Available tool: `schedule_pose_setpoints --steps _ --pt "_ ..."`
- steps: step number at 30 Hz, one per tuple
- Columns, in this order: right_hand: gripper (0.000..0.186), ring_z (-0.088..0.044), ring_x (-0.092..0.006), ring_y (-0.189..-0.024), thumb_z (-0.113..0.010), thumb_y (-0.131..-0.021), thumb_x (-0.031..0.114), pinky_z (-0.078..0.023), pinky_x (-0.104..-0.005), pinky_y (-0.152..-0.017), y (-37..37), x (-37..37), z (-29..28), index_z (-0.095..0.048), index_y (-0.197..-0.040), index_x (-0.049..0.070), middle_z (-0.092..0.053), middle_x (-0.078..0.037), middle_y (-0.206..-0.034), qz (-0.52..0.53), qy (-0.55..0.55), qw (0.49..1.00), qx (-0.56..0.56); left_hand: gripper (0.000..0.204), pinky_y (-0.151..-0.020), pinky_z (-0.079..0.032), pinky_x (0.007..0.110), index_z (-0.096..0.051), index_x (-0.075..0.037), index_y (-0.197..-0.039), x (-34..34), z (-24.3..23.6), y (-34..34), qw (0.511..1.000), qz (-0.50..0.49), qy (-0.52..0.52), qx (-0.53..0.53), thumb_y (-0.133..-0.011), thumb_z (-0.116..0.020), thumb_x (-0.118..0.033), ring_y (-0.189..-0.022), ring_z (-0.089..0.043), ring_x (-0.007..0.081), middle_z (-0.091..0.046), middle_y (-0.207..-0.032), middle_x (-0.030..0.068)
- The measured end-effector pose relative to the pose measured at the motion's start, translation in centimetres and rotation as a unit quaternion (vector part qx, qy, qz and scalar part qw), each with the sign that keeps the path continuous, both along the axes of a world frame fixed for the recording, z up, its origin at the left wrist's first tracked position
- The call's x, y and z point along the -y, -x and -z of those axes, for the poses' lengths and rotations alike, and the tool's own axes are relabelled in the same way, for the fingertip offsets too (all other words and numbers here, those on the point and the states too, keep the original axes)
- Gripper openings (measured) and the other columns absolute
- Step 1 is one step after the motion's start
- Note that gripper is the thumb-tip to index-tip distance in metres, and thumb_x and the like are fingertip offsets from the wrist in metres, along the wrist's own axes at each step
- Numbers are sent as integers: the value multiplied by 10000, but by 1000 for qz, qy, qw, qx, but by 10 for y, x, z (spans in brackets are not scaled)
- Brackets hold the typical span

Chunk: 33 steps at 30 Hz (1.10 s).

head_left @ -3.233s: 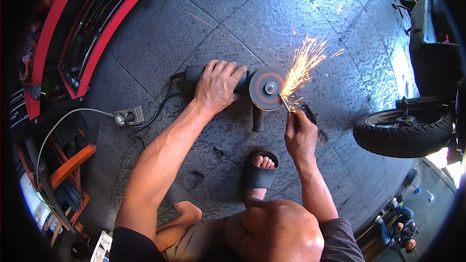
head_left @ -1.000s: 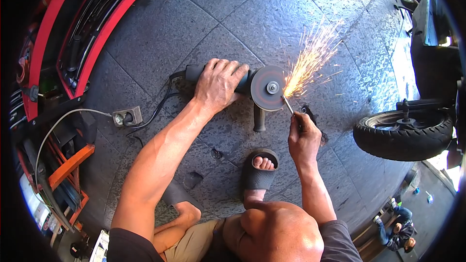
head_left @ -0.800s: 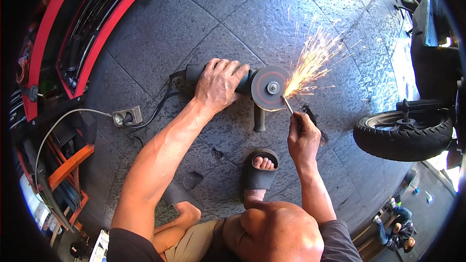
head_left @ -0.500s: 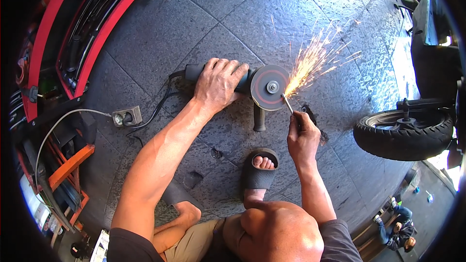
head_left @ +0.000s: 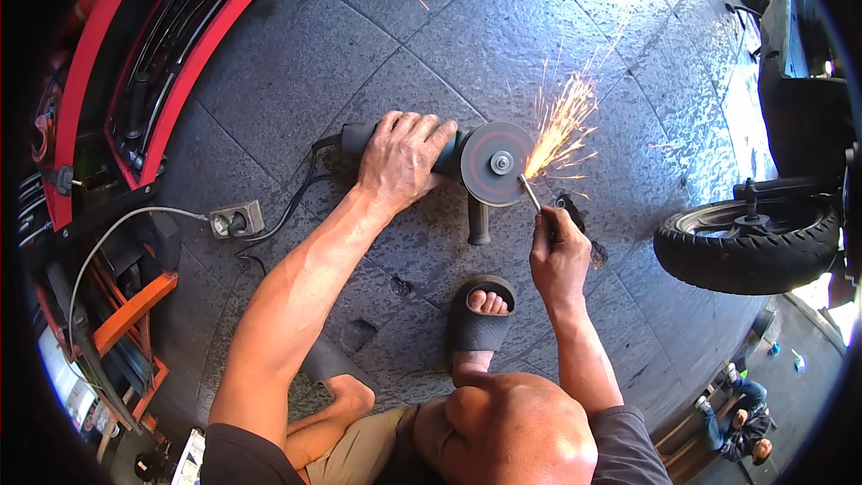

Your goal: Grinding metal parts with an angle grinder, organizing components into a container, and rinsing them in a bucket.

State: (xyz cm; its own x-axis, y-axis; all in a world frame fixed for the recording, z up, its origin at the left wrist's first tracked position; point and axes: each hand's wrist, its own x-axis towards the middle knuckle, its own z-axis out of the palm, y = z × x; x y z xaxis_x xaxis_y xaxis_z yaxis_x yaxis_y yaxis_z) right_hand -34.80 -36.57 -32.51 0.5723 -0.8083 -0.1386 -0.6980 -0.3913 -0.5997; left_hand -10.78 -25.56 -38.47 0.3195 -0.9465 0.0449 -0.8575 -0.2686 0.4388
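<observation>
My left hand (head_left: pixel 401 162) is wrapped over the body of an angle grinder (head_left: pixel 356 137), which lies low over the floor. Its round grey disc (head_left: pixel 480 181) faces up, with a metal nut at the centre. A black side handle (head_left: pixel 479 223) sticks out toward me. Between the fingers of my right hand (head_left: pixel 558 259) is a thin metal rod (head_left: pixel 532 194); its tip meets the right edge of the disc. Orange sparks (head_left: pixel 561 126) spray from that contact, away from me and to the right. The rod's lower end is hidden in my hand.
A grey socket box (head_left: pixel 235 219) with cables lies left of the grinder. Red tool drawers (head_left: pixel 184 72) stand at the far left, an orange metal frame (head_left: pixel 135 313) nearer. To the right is a black-tyred wheel (head_left: pixel 745 251). My sandalled foot (head_left: pixel 485 323) rests below the grinder. A person (head_left: pixel 741 422) sits lower right.
The spark spray has become shorter and steeper, with a stray spark farther left. The disc and rod have shifted very slightly left; both hands keep their grip.
</observation>
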Motion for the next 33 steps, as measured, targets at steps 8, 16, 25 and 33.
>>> schedule_pose_setpoints --steps 8,16,25,33 --pt "157 -709 -240 -791 -699 -897 10 -545 -338 -718 10 -11 -9 -675 -1051 -8 -701 -155 -909 59 -50 990 121 786 -1045 -433 450 -615 -84 -1306 0 -3 4 1000 -9 3 -5 -599 -931 -217 -1157 -607 279 -663 -1217 102" --pt "130 -606 -70 -762 -719 -917 11 -505 -234 -700 10 -41 -36 -673 -1035 -16 -668 -34 -871 131 -225 939 225 815 -1057 -416 479 -555 -20 -1358 -5 -4 38 994 -105 -2 2 -644 -908 -195 -1196 -569 341 -618 -1251 168" --pt "143 -648 -104 -763 -620 -977 1 -551 -263 -707 -18 -73 -24 -612 -1117 -27 -662 -53 -892 149 -394 873 247 210 -923 -464 472 -628 -10 -1071 -67 -38 86 967 -129 155 -154 -902 -629 -134 -999 -598 364 -643 -1046 175" --pt "146 -684 -134 -850 -627 -975 -2 -579 -283 -782 -38 -94 -2 -602 -1114 -36 -681 -78 -947 179 -455 821 296 434 -970 -525 357 -447 7 -1369 -87 -30 149 688 -253 59 -678 -986 -571 -154 -1111 -649 238 -664 -1123 146"
